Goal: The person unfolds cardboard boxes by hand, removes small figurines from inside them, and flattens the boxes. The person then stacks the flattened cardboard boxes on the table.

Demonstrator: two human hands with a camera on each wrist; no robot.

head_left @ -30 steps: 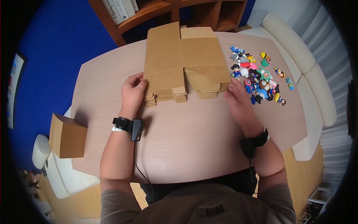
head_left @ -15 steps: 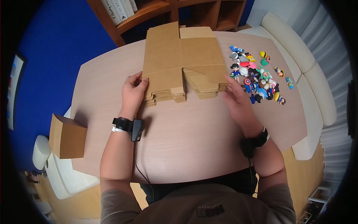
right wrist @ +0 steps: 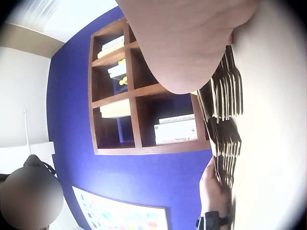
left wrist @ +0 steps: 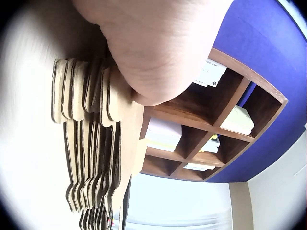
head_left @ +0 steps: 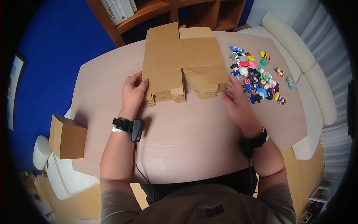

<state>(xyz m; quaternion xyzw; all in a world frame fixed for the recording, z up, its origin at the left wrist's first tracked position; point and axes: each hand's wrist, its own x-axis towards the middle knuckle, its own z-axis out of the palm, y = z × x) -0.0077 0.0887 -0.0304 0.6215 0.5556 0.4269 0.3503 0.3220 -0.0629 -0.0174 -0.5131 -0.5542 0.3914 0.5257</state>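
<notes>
A stack of flattened cardboard boxes lies on the table before me, its notched flaps toward me. At its left edge, my left hand touches the side with its fingers, the thumb beside the near corner. On the opposite side my right hand rests its fingers along the right edge, near the front corner. The layered flaps show edge-on in the left wrist view, below the heel of that hand. In the right wrist view, the palm covers part of the stack.
A pile of small toy figures lies right of the stack, close beyond my right hand. One folded-up cardboard box stands at the table's left edge. Behind the table is a wooden shelf. White seats flank the table.
The stack has shifted slightly left. My right hand's fingers shifted at the right edge and now lie along it. My left hand stays nearly still.
</notes>
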